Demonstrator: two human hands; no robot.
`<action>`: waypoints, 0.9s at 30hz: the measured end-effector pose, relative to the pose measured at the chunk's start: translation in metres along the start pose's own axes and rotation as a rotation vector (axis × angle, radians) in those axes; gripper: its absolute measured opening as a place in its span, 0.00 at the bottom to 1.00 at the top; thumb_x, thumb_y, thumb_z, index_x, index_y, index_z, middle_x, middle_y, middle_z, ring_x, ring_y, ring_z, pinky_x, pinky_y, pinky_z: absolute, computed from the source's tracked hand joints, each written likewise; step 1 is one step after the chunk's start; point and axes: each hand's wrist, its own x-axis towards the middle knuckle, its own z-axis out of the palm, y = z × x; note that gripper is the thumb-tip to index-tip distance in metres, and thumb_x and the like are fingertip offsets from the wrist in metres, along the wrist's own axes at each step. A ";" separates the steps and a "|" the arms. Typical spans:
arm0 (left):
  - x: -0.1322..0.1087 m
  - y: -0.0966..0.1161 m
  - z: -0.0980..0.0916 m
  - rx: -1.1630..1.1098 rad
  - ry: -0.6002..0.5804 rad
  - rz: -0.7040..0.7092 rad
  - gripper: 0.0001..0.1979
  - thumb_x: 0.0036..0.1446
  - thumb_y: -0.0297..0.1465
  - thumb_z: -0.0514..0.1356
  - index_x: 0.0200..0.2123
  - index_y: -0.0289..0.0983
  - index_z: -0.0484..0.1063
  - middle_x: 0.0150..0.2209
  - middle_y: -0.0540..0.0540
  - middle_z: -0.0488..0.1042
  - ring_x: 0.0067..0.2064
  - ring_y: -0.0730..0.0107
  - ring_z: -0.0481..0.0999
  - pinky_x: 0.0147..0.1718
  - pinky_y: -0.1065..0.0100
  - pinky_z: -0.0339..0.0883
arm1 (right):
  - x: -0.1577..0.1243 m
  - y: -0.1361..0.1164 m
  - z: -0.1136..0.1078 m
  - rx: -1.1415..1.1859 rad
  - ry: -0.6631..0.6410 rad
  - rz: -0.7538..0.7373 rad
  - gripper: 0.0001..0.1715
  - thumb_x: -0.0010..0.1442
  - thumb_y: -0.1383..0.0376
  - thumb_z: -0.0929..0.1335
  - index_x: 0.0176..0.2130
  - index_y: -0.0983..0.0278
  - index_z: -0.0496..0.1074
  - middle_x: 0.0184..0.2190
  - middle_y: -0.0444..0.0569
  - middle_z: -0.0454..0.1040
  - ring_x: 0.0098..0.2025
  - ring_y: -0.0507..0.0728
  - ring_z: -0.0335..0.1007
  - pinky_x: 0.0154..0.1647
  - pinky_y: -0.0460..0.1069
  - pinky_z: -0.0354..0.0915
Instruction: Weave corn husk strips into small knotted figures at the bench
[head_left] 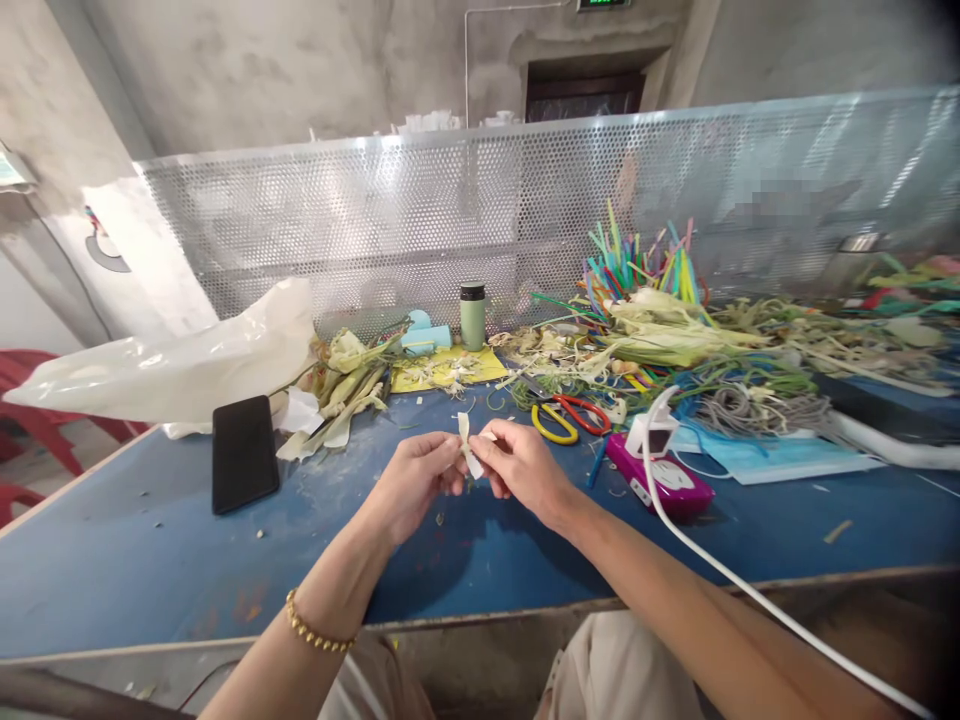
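My left hand (pixel 415 481) and my right hand (pixel 519 466) meet above the middle of the blue table (pixel 150 560). Both pinch a small pale strip of corn husk (pixel 466 444) between thumb and fingers. The strip stands up between the two hands, its top end free. A gold bead bracelet (pixel 315 630) sits on my left wrist.
A black phone (pixel 244 452) lies to the left beside a white plastic bag (pixel 187 365) and a pile of husks (pixel 349 385). Scissors with yellow and red handles (pixel 566 415), a magenta device (pixel 660 478) with a white cable, a green flask (pixel 472 317), coloured strips and a perforated metal screen (pixel 525 200) stand behind.
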 end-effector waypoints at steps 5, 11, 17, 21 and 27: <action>0.001 -0.001 -0.002 0.041 0.003 0.006 0.19 0.54 0.44 0.63 0.33 0.30 0.75 0.28 0.45 0.74 0.24 0.74 0.69 0.25 0.70 0.61 | -0.001 -0.003 -0.002 -0.004 -0.006 -0.007 0.18 0.62 0.57 0.65 0.24 0.64 0.65 0.15 0.39 0.64 0.14 0.47 0.60 0.17 0.42 0.56; 0.006 -0.008 0.000 0.346 0.132 0.114 0.15 0.49 0.39 0.68 0.32 0.32 0.75 0.23 0.48 0.74 0.23 0.74 0.69 0.25 0.71 0.62 | -0.002 -0.002 0.001 -0.049 -0.046 -0.014 0.16 0.63 0.60 0.63 0.26 0.65 0.67 0.21 0.43 0.72 0.15 0.47 0.63 0.18 0.43 0.58; 0.005 -0.005 0.004 0.470 0.180 0.166 0.12 0.54 0.37 0.62 0.28 0.33 0.75 0.19 0.50 0.71 0.22 0.73 0.69 0.24 0.72 0.61 | -0.002 -0.002 0.004 -0.027 0.039 -0.003 0.16 0.62 0.59 0.64 0.25 0.64 0.67 0.19 0.42 0.71 0.14 0.47 0.62 0.17 0.43 0.58; 0.004 -0.005 0.005 0.380 0.175 0.178 0.10 0.54 0.34 0.62 0.26 0.33 0.75 0.20 0.49 0.71 0.22 0.75 0.68 0.25 0.73 0.62 | -0.001 -0.002 0.007 0.037 0.041 0.034 0.16 0.62 0.60 0.64 0.26 0.65 0.67 0.20 0.43 0.73 0.14 0.46 0.63 0.17 0.43 0.58; 0.005 -0.009 0.005 0.354 0.180 0.187 0.11 0.53 0.35 0.62 0.25 0.33 0.74 0.20 0.49 0.71 0.22 0.75 0.68 0.25 0.72 0.62 | -0.001 -0.002 0.007 0.064 0.051 0.058 0.17 0.62 0.59 0.64 0.25 0.65 0.67 0.19 0.42 0.72 0.13 0.46 0.61 0.17 0.42 0.57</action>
